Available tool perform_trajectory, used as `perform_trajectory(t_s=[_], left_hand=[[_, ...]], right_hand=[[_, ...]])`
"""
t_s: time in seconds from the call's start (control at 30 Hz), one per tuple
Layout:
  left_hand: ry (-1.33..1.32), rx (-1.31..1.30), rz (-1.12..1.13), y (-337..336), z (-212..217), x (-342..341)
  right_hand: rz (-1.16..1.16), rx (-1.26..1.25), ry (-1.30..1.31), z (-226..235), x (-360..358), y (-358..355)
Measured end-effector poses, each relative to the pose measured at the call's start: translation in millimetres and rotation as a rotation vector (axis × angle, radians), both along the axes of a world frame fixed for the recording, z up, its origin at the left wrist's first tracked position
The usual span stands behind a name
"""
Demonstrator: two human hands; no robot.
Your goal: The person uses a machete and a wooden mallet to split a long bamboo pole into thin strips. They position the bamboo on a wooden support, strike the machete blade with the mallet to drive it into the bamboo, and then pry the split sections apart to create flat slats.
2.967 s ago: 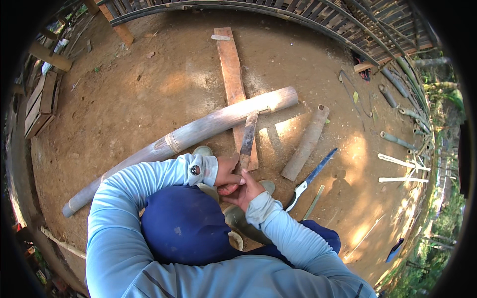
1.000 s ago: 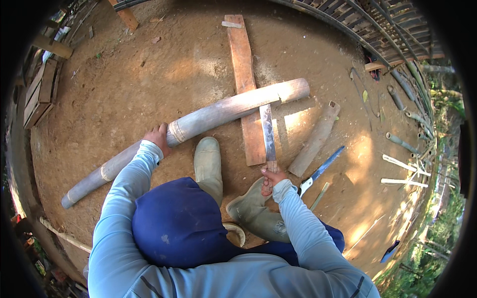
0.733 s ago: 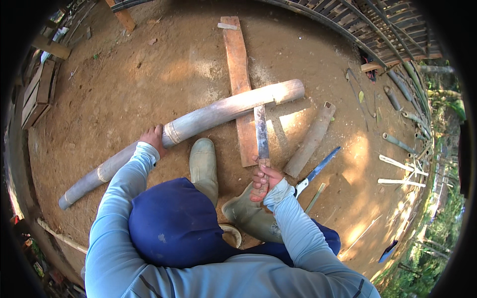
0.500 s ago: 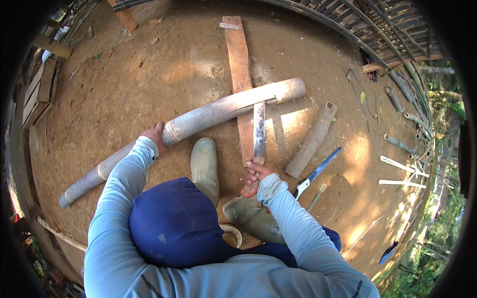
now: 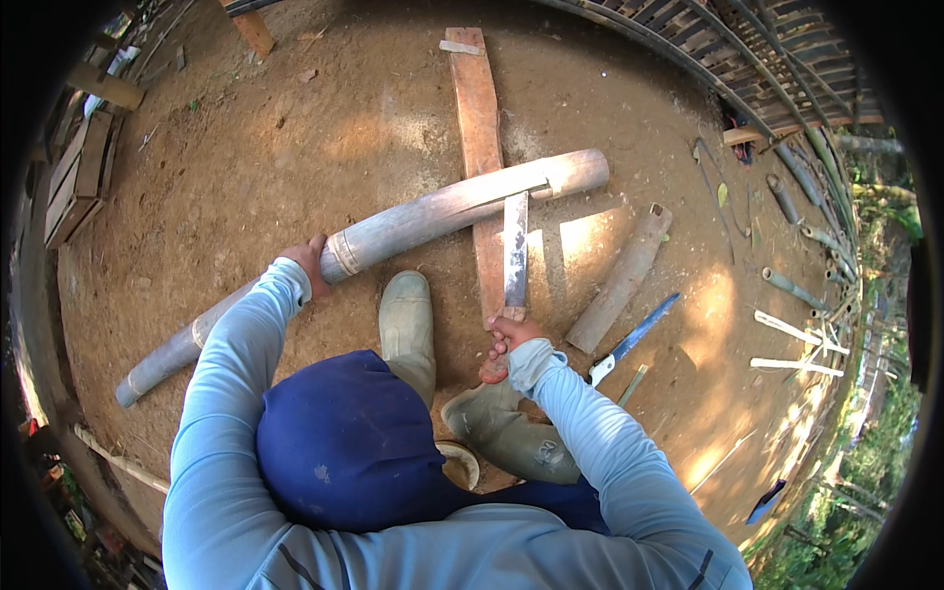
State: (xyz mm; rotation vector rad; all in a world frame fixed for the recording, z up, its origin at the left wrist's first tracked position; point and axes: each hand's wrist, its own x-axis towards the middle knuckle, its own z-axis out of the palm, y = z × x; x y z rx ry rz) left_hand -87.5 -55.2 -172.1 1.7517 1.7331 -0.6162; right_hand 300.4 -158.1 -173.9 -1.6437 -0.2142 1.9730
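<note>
A long grey bamboo pole (image 5: 418,224) slants across the ground, its far right part lying over a reddish wooden plank (image 5: 478,128). My left hand (image 5: 313,267) grips the pole beside a ringed joint, fingers wrapped over it. In my right hand (image 5: 507,346) is the handle of a machete (image 5: 515,251), fingers closed round it. Its broad, stained blade points away from me. The blade's tip meets the pole's near side, next to a dark split or notch near the right end. Whether the tip is inside the split I cannot tell.
Right of the machete lie a shorter bamboo piece (image 5: 621,280) and a handsaw (image 5: 634,339) with a blue blade and white handle. My boots (image 5: 406,320) stand close to the pole. Bamboo offcuts (image 5: 792,285) lie far right; a wooden crate (image 5: 81,182) stands left.
The view has shifted slightly. The machete's tip sits a touch farther forward against the pole. Both hands keep their grips.
</note>
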Motion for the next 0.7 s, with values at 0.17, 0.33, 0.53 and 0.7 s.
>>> perform_trajectory(t_s=[0.17,0.33,0.53,0.7], left_hand=[[-0.004,-0.014,-0.003,4.0,-4.3,-2.5],[0.044,-0.029,0.004,-0.1,8.7,6.1],[0.005,0.372,0.040,-44.5,-25.3,7.1],[0.017,0.419,0.070,-47.2,-22.7,10.4]], right_hand=[[0.024,0.011,-0.028,-4.1,4.1,2.0],[0.056,-0.026,0.046,1.4,21.0,0.9],[-0.110,-0.097,0.277,21.2,31.3,-17.2],[-0.226,-0.059,0.367,73.4,12.9,-15.3]])
